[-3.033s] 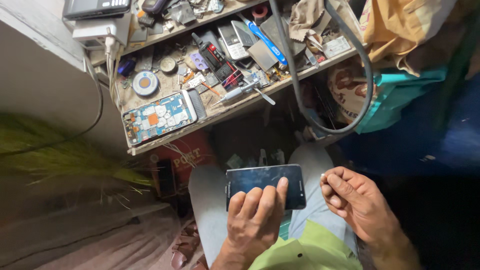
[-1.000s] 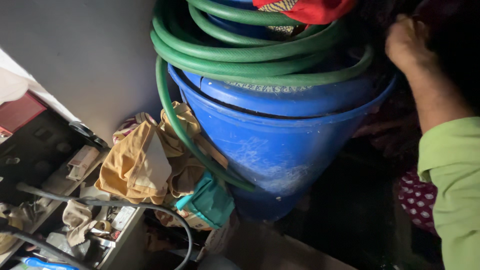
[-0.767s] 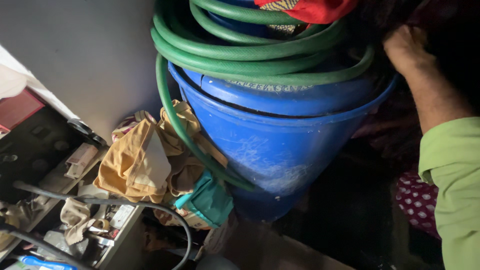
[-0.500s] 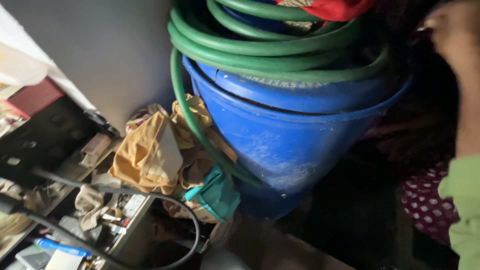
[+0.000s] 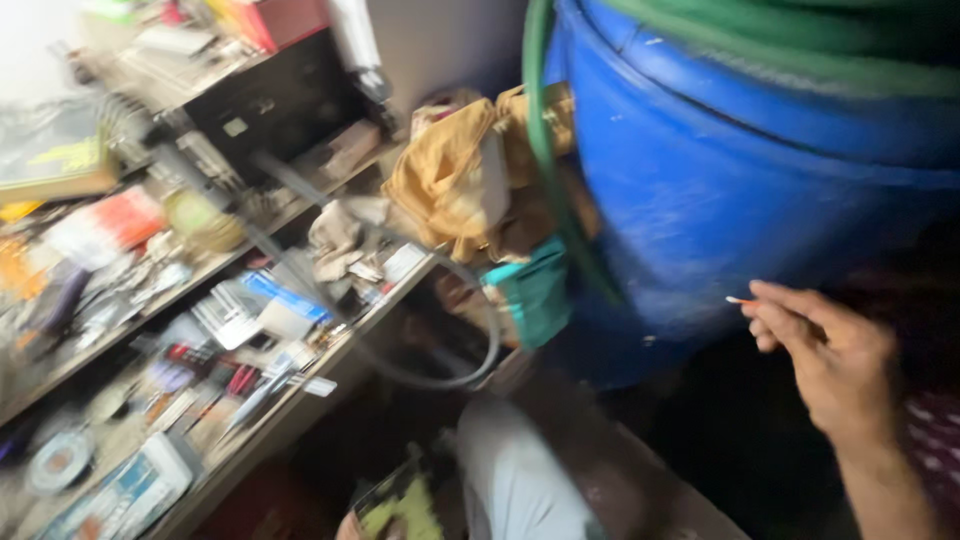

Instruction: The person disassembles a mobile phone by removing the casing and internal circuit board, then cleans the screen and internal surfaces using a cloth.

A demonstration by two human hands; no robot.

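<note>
My right hand (image 5: 835,365) is raised at the right, in front of a big blue barrel (image 5: 740,190). Its fingertips pinch a small thin stick with an orange tip (image 5: 738,299). Of my left hand (image 5: 347,526) only a sliver shows at the bottom edge, next to a dark flat thing (image 5: 388,482) and a yellow-green sleeve; the view is blurred and its grip is hidden. My knee in grey trousers (image 5: 515,480) is between the two hands.
A green hose (image 5: 545,170) hangs down the barrel's left side. Yellow-brown cloth (image 5: 455,180) and a teal bag (image 5: 535,290) lie beside it. At the left, a cluttered wooden workbench (image 5: 300,400) holds tools, small parts and a grey cable (image 5: 440,370).
The view has swung down and left, from the hose-topped barrel back towards the workbench. My right hand came down from the barrel's far top and now pinches a small stick.
</note>
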